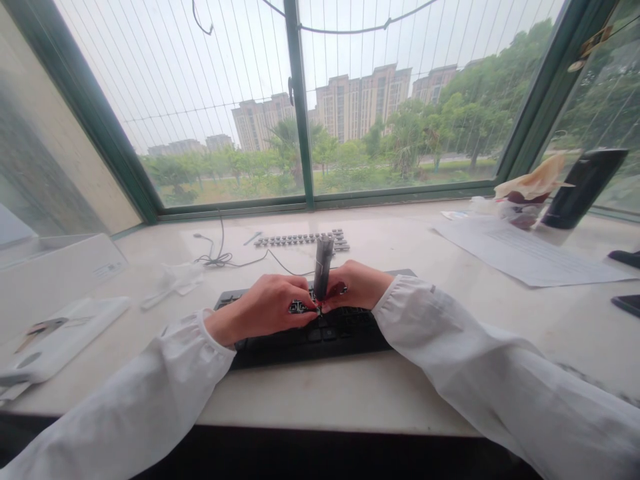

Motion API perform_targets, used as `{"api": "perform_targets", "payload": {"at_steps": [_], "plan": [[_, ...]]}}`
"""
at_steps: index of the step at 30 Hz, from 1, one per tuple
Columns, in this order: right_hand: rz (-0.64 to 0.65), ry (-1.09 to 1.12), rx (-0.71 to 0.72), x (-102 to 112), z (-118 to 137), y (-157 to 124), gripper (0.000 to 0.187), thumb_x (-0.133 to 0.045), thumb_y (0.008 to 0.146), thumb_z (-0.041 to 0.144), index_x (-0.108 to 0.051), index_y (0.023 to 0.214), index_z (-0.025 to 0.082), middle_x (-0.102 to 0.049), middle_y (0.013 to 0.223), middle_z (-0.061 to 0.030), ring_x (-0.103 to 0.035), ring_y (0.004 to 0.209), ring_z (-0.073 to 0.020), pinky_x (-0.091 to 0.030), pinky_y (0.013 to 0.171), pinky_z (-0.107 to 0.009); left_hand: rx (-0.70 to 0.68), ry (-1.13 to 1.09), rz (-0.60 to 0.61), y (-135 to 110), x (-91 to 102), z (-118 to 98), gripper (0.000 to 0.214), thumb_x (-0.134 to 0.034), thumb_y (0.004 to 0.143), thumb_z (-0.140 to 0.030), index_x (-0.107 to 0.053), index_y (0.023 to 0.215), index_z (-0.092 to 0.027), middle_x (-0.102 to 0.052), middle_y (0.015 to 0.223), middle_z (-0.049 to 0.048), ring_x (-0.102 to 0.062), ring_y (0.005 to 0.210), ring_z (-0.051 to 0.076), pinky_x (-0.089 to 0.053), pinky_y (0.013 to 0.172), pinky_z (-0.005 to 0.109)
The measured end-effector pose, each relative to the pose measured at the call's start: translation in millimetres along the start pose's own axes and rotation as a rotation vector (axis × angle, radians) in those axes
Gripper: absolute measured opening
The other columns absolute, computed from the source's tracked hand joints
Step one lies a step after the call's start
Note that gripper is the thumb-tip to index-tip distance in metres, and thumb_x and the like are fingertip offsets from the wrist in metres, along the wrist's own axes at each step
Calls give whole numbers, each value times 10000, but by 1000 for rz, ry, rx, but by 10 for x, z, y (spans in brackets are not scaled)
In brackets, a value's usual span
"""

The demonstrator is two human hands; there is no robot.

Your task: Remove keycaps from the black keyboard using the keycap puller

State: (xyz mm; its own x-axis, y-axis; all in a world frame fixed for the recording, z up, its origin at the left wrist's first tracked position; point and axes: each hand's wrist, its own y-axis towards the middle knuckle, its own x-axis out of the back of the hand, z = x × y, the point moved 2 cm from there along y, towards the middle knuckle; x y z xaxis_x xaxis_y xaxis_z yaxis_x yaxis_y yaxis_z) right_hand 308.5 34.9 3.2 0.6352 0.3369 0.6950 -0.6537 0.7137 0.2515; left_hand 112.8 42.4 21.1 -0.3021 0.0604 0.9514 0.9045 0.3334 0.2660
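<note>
A black keyboard (310, 353) lies on the white counter, with bare switches showing in its upper part and keycaps along its near rows. Over its middle stands a dark grey upright bar (324, 263), slightly tilted, with something red at its lower end. My right hand (353, 287) is closed around the foot of this bar, thumb and fingers pinched low over the keys. From the other side, my left hand (273, 303) pinches at the same spot, its fingertips close to the right ones. Whatever small piece sits between the left fingertips is too small to make out.
Behind the keyboard lie rows of small keycaps (295, 240) and a coiled cable (217, 259). A white box (60, 267) and crumpled plastic (175, 280) are on the left. Paper sheets (530, 250) and a dark cylinder (583, 190) stand or lie right, beneath the window.
</note>
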Motion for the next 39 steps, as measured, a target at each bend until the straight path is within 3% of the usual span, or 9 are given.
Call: {"api": "perform_targets", "payload": {"at_steps": [7, 16, 21, 30, 33, 36, 39], "plan": [[5, 33, -39, -4, -35, -12, 292, -747, 717, 339, -721, 950, 164, -730, 852, -18, -688, 826, -186, -516, 708, -230, -26, 51, -5, -3, -3, 3, 158, -596, 866, -350, -689, 943, -248, -681, 991, -18, -655, 812, 125, -433, 688, 214], [0, -58, -19, -28, 77, 1, 223, -724, 757, 278, -688, 951, 173, -717, 807, -3, -673, 752, -151, -487, 679, -216, -70, 6, 6, 6, -19, 7, 196, -551, 895, -278, -645, 1066, -254, -645, 1169, 6, -654, 965, 163, -453, 735, 209], [-31, -146, -4, -59, 151, 5, 167, -712, 776, 305, -687, 884, 180, -716, 803, 2, -665, 747, -145, -463, 678, -220, -53, -59, -10, 18, -17, 9, 169, -555, 890, -261, -654, 1024, -231, -671, 1077, 20, -658, 899, 157, -448, 716, 209], [-87, -148, 21, -85, 94, -10, 139, -742, 750, 272, -691, 837, 176, -711, 780, 8, -659, 728, -125, -459, 673, -202, -26, -186, -6, 28, -24, 109, 209, -590, 870, -385, -672, 954, -212, -681, 886, 13, -624, 781, 136, -430, 680, 207], [-83, -111, 38, -89, 76, -5, 129, -741, 747, 252, -702, 849, 182, -710, 791, 8, -659, 742, -127, -465, 694, -205, 17, -273, 27, 1, 74, 75, 308, -656, 811, -396, -628, 1044, -196, -658, 982, 35, -596, 784, 134, -447, 678, 218], [-89, -87, 37, -100, 76, 5, 118, -737, 750, 261, -712, 840, 189, -705, 769, 11, -653, 722, -127, -465, 691, -211, 70, -441, -38, -13, 159, 41, 441, -676, 796, -398, -555, 1153, -170, -624, 1048, 73, -587, 794, 130, -468, 664, 225], [-78, -87, 12, -114, 77, 14, 130, -731, 756, 275, -721, 849, 186, -702, 745, 9, -651, 712, -129, -457, 677, -211, 95, -517, -121, -1, 167, 41, 308, -619, 852, -372, -595, 1050, -137, -628, 836, 41, -559, 694, 105, -445, 601, 206]]}}
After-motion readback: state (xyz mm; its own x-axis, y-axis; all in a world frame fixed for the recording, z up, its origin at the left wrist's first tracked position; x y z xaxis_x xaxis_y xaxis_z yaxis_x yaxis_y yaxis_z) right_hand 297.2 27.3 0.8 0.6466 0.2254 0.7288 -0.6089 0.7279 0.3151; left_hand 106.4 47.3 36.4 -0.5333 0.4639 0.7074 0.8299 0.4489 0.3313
